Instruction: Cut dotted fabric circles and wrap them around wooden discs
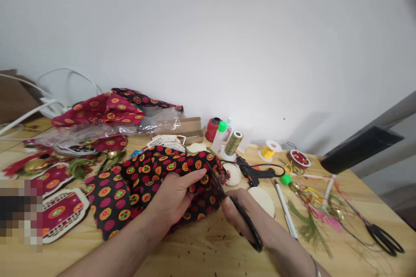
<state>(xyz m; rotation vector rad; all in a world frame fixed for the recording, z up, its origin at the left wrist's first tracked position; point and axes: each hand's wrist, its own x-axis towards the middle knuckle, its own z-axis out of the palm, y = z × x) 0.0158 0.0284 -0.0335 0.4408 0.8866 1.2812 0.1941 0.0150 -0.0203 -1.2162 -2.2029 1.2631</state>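
Note:
A black cloth (139, 181) with orange, green and maroon round motifs lies bunched on the wooden table in front of me. My left hand (173, 197) grips a fold of it, with the thumb pressed on top near the cloth's right edge. In my right hand (242, 214) is a pair of black-handled scissors (248, 220), fingers wrapped around the handles. The blades point up and to the left and meet the cloth close to my left thumb. Part of the blades is hidden against the dark fabric.
Behind the cloth stand a red thread cone (212, 130), a green-capped bottle (220, 136) and an olive thread spool (234, 143). A black glue gun (253, 173), a white pen (286, 210) and a second pair of scissors (383, 238) lie right. Patterned ornaments (65, 212) lie left.

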